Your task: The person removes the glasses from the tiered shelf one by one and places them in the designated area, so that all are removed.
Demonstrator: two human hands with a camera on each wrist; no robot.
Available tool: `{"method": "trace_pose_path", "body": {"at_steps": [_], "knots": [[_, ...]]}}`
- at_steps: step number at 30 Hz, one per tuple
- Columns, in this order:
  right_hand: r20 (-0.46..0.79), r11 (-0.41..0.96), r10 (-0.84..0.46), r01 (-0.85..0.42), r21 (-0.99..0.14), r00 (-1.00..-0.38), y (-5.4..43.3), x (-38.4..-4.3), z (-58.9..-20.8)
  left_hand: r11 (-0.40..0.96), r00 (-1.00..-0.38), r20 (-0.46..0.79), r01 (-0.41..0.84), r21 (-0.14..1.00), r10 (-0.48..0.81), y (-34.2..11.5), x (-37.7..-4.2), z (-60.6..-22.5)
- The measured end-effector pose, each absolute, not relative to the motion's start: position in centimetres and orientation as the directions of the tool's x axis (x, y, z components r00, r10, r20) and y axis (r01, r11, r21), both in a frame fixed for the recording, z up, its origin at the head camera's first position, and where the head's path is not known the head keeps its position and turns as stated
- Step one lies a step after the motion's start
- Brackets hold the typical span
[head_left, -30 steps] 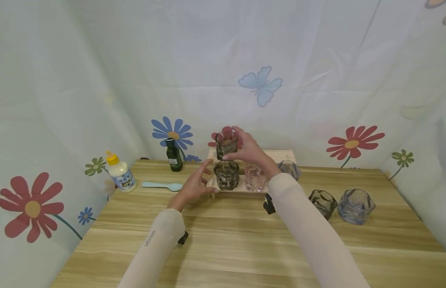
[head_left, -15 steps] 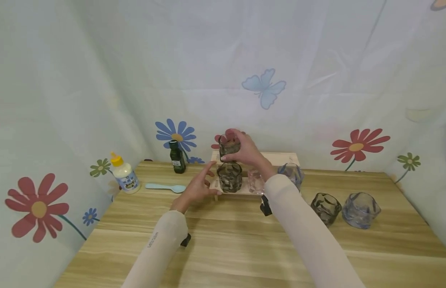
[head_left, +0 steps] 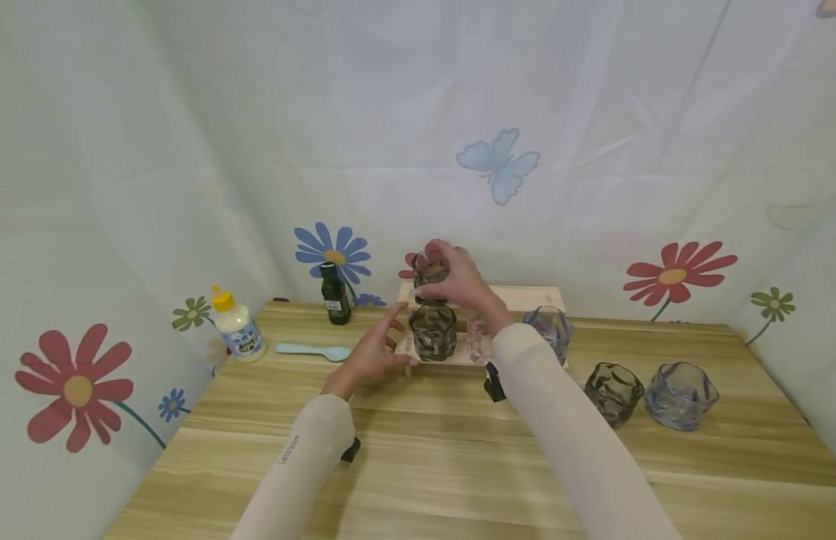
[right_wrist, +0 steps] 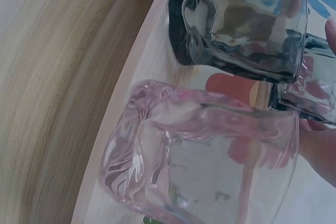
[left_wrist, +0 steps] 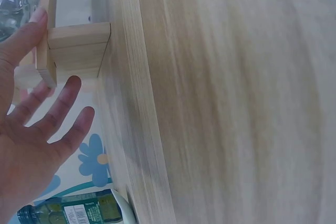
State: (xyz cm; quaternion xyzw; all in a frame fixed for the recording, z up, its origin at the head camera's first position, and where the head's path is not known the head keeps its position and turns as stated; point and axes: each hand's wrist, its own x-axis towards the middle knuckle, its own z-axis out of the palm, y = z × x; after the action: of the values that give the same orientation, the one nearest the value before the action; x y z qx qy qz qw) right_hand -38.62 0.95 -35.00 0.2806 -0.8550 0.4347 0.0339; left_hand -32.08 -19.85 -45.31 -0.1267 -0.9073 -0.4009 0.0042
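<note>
Dark letters on the left sleeve [head_left: 303, 457] read "Lets", followed by a short second word beginning with S, too small to settle. The green bottle [left_wrist: 79, 209] bears a green and white label with a barcode; its print cannot be read. The yellow-capped squeeze bottle [head_left: 239, 330] carries a blue label with lettering above a cartoon figure, the characters too small to make out.
</note>
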Motion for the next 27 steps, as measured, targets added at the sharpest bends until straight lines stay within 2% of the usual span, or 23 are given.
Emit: {"method": "trace_pose_path", "body": {"at_steps": [5,27], "knots": [[0.256,0.525,-0.451,-0.486,-0.699,-0.855,0.61,-38.42,-35.12,0.641,-0.969,0.103,0.226,0.734,0.224,-19.89,-32.06,-45.32],[0.202,0.569,-0.41,-0.423,-0.705,-0.889,0.24,-38.29,-35.28,0.658,-0.969,0.106,0.231,0.717,0.225,-19.82,-32.1,-45.27]]}}
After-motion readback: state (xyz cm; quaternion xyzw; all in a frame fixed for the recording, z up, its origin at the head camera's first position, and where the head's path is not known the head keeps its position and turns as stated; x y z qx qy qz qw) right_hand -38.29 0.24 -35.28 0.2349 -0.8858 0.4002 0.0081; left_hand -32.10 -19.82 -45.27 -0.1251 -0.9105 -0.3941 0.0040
